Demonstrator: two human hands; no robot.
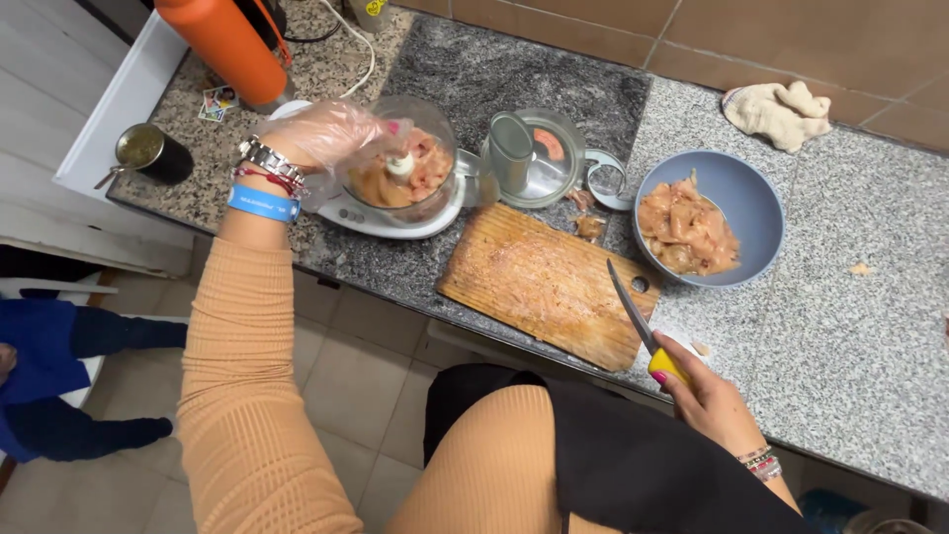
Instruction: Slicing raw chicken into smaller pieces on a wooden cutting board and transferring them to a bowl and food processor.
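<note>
Speckled granite bench (840,336). Wooden cutting board (544,282) at the front edge, blue bowl (751,198) just beyond it, food processor (395,188) towards the left end, crumpled cloth (781,112) at the back edge, orange bottle (227,44) and metal cup (148,150) near the left corner.

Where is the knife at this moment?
In the head view the knife is in the right hand, at the near counter edge, its blade over the right end of the wooden cutting board, just below the blue bowl.

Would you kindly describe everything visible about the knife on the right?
The yellow-handled kitchen knife has a narrow, dark, pointed metal blade and a plastic-looking handle. The bare right hand has its grip on the handle, blade angled up and leftward over the corner of the worn wooden cutting board, near the blue bowl of raw meat.
</note>
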